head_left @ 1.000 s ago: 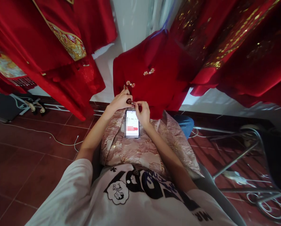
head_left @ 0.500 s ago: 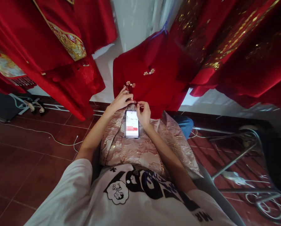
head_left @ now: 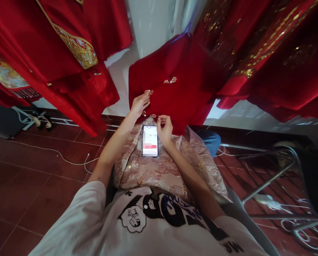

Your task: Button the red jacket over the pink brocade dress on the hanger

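Observation:
A red jacket point(head_left: 185, 96) hangs in front of me, its lower part reaching my lap. Beaded flower clasps decorate it: an upper clasp point(head_left: 170, 80), a middle clasp point(head_left: 149, 92) and a lower clasp point(head_left: 153, 116). My left hand point(head_left: 141, 104) rests on the jacket's left side, fingers stretched out just below the middle clasp. Beside the lower clasp, my right hand point(head_left: 164, 128) is closed in a pinch; whatever may be between its fingertips is too small to make out. A lit phone point(head_left: 149, 142) lies on my lap between my forearms.
Pink brocade cloth point(head_left: 153, 172) covers my lap. Red embroidered garments point(head_left: 76, 49) hang at left, and sequined red garments point(head_left: 263, 53) at right. A metal-framed chair point(head_left: 271, 181) stands on the right. A white cable point(head_left: 65, 160) runs over the tiled floor.
My left hand has moved up from the lower clasp toward the middle one, and its fingers have straightened. My right hand has shifted slightly right, apart from the lower clasp.

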`<state>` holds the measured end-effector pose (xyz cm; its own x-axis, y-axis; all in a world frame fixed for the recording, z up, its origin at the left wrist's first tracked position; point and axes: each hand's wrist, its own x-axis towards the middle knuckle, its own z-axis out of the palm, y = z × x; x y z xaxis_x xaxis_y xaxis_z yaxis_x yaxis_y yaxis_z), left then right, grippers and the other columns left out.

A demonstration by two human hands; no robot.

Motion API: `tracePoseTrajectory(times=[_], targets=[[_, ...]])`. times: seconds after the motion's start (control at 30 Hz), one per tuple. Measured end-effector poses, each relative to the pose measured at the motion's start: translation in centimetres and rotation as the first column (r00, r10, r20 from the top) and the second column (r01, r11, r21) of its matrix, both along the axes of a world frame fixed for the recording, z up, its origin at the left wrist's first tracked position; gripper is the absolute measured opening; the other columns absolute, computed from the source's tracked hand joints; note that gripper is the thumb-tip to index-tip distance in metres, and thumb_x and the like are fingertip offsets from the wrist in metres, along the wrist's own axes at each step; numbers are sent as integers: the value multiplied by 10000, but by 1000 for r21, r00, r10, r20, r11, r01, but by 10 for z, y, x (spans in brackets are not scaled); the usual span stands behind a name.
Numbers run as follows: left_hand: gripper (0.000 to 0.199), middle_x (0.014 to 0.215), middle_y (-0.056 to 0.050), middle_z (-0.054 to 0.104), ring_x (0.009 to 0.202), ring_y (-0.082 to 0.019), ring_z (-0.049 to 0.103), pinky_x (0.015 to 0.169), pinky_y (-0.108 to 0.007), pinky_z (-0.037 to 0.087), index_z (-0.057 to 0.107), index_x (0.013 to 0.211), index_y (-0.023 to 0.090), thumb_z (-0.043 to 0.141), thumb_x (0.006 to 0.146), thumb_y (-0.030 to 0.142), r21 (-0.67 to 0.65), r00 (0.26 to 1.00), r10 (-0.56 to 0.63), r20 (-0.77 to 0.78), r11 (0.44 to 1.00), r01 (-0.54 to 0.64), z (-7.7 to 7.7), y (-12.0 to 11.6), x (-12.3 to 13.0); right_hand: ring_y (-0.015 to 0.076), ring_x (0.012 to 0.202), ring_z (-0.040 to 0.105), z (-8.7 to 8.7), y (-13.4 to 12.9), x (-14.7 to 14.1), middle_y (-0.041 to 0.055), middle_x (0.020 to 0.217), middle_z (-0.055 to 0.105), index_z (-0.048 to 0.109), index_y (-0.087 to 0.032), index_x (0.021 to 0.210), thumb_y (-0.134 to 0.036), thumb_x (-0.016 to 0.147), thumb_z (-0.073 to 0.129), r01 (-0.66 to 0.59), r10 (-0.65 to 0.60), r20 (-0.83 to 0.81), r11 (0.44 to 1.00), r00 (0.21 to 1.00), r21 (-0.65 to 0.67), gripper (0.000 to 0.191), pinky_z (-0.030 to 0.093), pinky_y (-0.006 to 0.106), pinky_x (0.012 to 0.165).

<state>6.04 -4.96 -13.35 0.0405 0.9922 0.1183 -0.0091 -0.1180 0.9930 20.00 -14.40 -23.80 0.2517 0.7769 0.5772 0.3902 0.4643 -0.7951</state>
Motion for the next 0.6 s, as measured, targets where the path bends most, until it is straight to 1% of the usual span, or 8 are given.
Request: tracePoseTrajectory(times=[0.07,0.1,0.2,0.27,0.33,0.43,0.53,0.6], targets=[[389,1157,-125,812,1165,-224,754,963,-319,608,776,1068,202,830,951,569,-77,998,-40,49,996,44,2,5,3,218,927,678,0,0,0,99,1039,696,564,-234,1089,-430,1067,478,-10,10,-2,1000,1000,-12,215,568,374,897],[396,1130,-118,816,1141,-219,759,949,-311,613,772,1040,205,831,947,586,-123,997,-37,71,991,45,2,8,4,219,925,678,0,0,0,99,1038,697,564,-235,1087,-420,1066,479,-11,11,-4,1000,1000,-19,205,568,374,897],[370,1055,-92,820,1067,-201,764,906,-279,627,757,988,217,845,942,573,-259,990,37,133,966,-1,0,15,7,210,897,669,0,0,0,91,1023,701,571,-236,1076,-413,1058,482,-1,1,-6,1000,1000,-20,199,570,358,869],[336,1017,-82,815,1041,-199,765,900,-277,635,749,978,219,849,947,538,-298,984,65,165,954,-13,-3,19,9,206,882,664,0,-1,-1,88,1014,703,576,-235,1070,-429,1054,480,6,-6,-8,1000,1000,-2,216,570,348,844],[286,1000,-81,809,1036,-207,768,922,-300,642,745,995,212,846,954,477,-282,979,76,191,959,-20,-7,23,10,206,875,663,0,-1,-1,90,1012,703,577,-234,1068,-449,1053,481,7,-7,-17,1000,1000,10,236,570,346,831],[207,997,-89,806,1050,-222,771,960,-351,652,732,1043,190,824,954,353,-219,972,133,194,972,-89,-13,28,13,206,883,666,0,-1,-1,92,1017,705,573,-232,1065,-458,1056,489,3,-4,-29,1000,1000,-6,241,572,351,844],[170,1018,-96,808,1085,-214,771,979,-349,653,703,968,175,791,946,320,-151,986,135,99,981,-120,-14,33,15,210,899,668,0,0,0,91,1018,710,572,-233,1061,-466,1064,495,-3,2,-31,1000,1000,-19,246,574,365,873],[204,1012,-92,810,1078,-208,776,990,-343,646,675,882,178,803,923,332,-124,992,125,29,985,-120,-13,34,15,216,910,673,-1,0,0,91,1014,713,575,-234,1059,-484,1070,487,0,0,-20,1000,1000,2,265,574,374,886]])
